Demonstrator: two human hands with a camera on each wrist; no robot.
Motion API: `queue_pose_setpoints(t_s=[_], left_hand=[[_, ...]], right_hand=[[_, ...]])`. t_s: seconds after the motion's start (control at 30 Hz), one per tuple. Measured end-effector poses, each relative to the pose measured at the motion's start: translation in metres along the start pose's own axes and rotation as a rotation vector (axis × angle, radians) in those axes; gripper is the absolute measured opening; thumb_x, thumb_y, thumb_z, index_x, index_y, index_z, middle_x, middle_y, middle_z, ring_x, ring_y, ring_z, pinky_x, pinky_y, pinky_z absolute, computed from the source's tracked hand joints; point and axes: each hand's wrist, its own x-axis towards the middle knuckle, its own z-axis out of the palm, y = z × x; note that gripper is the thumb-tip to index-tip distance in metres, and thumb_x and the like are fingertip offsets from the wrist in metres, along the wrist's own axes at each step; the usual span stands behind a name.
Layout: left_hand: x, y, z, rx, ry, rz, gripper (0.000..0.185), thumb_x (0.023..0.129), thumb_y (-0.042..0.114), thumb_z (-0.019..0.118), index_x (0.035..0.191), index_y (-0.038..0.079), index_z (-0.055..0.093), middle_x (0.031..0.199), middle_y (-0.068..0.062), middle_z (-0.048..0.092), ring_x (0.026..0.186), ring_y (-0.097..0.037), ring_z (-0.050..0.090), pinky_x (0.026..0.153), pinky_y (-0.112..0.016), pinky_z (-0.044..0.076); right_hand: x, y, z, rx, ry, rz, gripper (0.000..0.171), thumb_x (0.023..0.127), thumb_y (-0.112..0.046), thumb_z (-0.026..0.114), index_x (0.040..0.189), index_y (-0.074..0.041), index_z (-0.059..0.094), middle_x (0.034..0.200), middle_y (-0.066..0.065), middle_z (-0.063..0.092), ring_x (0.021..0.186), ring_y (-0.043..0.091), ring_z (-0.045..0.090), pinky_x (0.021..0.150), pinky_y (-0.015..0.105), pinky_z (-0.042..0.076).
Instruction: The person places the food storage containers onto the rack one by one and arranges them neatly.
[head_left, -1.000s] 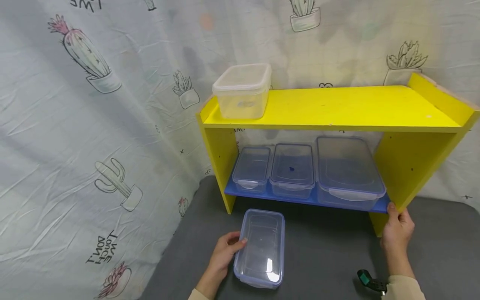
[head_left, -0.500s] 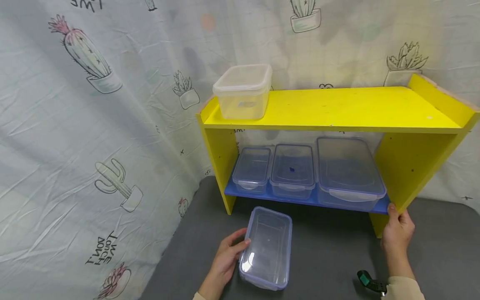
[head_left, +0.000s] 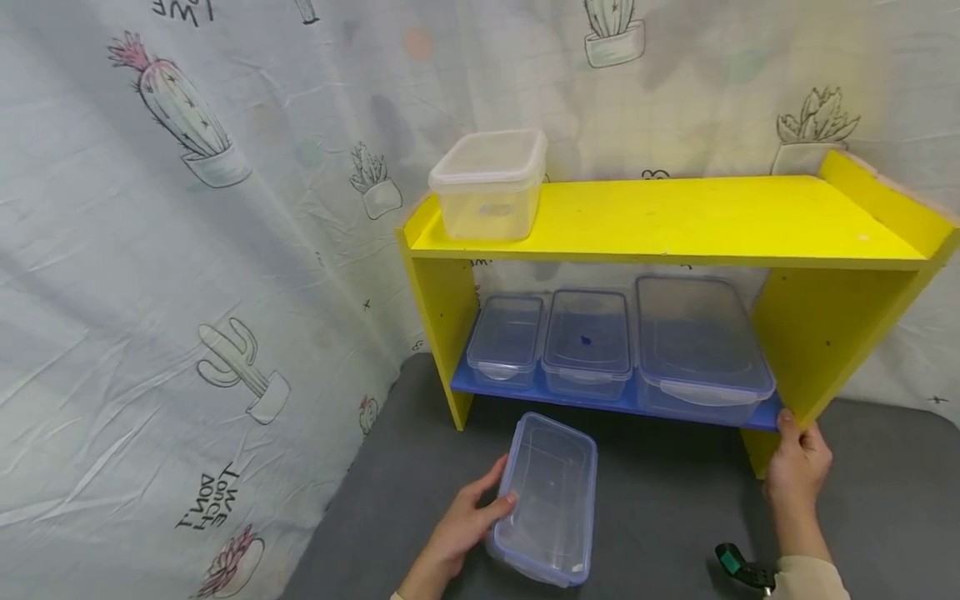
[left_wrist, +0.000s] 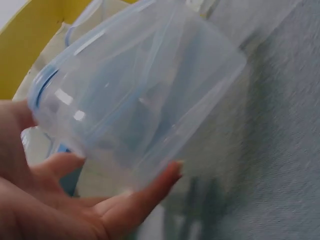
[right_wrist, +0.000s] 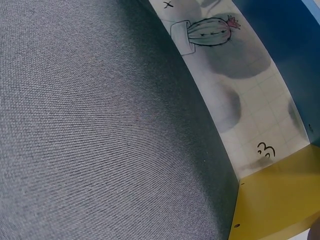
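Note:
My left hand (head_left: pixel 463 527) grips the left long side of a clear plastic food container (head_left: pixel 551 500) with a blue-rimmed lid, thumb along the lid's edge. The container is tilted over the grey surface in front of the shelf unit. In the left wrist view the fingers (left_wrist: pixel 150 197) reach under the container's clear body (left_wrist: pixel 145 95). My right hand (head_left: pixel 798 467) holds the right front corner of the blue shelf board (head_left: pixel 767 414), thumb on its front edge by the yellow side panel (head_left: pixel 832 342). Almost all of that hand is out of the right wrist view.
Three lidded containers, small (head_left: pixel 506 333), medium (head_left: pixel 587 337) and large (head_left: pixel 701 333), stand in a row on the blue board. A white-lidded box (head_left: pixel 491 187) sits at the left on the yellow top shelf (head_left: pixel 675 217). A patterned cloth (head_left: pixel 187 292) hangs left and behind.
My left hand has carried the container a little to the right and tipped it further, so its far end leans more to the left. My right hand keeps its hold on the shelf corner.

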Motion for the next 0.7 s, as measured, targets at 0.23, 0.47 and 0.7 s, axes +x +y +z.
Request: queue_pose_setpoints(t_s=[0.23, 0.47, 0.7], left_hand=[[-0.003, 0.003, 0.0, 0.153, -0.041, -0.038, 0.065, 0.091, 0.035, 0.068, 0.148, 0.033, 0.038, 0.13, -0.021, 0.059, 0.086, -0.023, 0.069, 0.06, -0.041, 0.058], [-0.004, 0.002, 0.005, 0.21, 0.018, -0.012, 0.062, 0.089, 0.035, 0.07, 0.145, 0.032, 0.044, 0.118, -0.02, 0.067, 0.082, -0.028, 0.071, 0.057, -0.039, 0.057], [-0.007, 0.001, 0.012, 0.297, 0.076, 0.035, 0.06, 0.091, 0.038, 0.067, 0.145, 0.028, 0.045, 0.105, -0.014, 0.072, 0.073, -0.02, 0.071, 0.054, -0.029, 0.055]], right_hand=[[-0.002, -0.001, -0.001, -0.003, 0.0, 0.009, 0.011, 0.096, -0.019, 0.062, 0.098, -0.018, 0.072, 0.081, -0.013, 0.06, 0.082, 0.007, 0.046, 0.071, 0.011, 0.037], [-0.001, -0.001, -0.001, -0.009, 0.004, 0.008, 0.01, 0.096, -0.019, 0.062, 0.096, -0.019, 0.072, 0.08, -0.014, 0.059, 0.082, 0.007, 0.045, 0.071, 0.011, 0.036], [-0.001, 0.001, 0.0, -0.007, 0.01, 0.008, 0.01, 0.095, -0.022, 0.064, 0.097, -0.019, 0.073, 0.083, -0.012, 0.06, 0.083, 0.007, 0.046, 0.071, 0.011, 0.037]])
